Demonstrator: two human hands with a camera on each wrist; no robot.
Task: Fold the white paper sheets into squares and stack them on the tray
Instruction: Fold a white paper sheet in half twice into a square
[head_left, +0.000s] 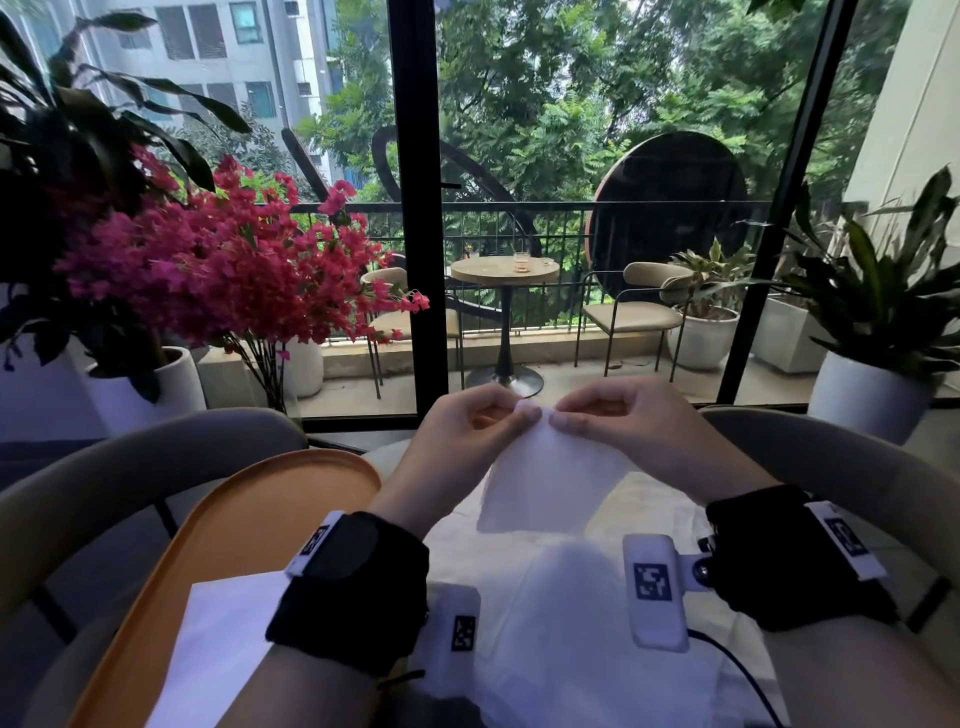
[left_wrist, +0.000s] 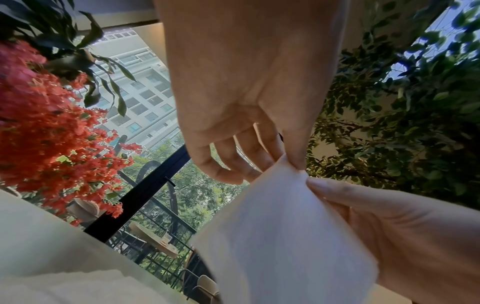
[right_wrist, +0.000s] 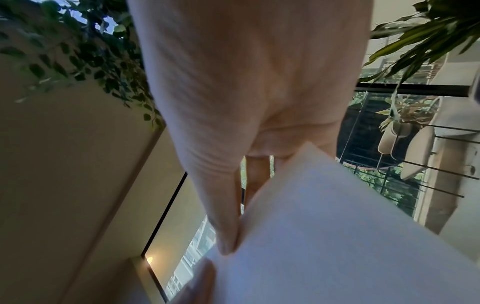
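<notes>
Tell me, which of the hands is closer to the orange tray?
The left. The left hand is raised just right of the orange tray, pinching the top of the white paper sheet. The right hand pinches the same sheet from the far side, farther from the tray.

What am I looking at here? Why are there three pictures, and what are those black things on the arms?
There is no machine here, just a person folding paper. The big picture comes from a camera on their head, looking down. The black bands on the wrists carry two more small cameras, and those took the other two pictures, very close to the fingers.

The left hand and the right hand both pinch the top of one white paper sheet and hold it up in the air. Under it, more white paper lies on the table. On the left sits an orange tray with one white paper already lying on it. Outside the window you can see plants and a small balcony table.
</notes>
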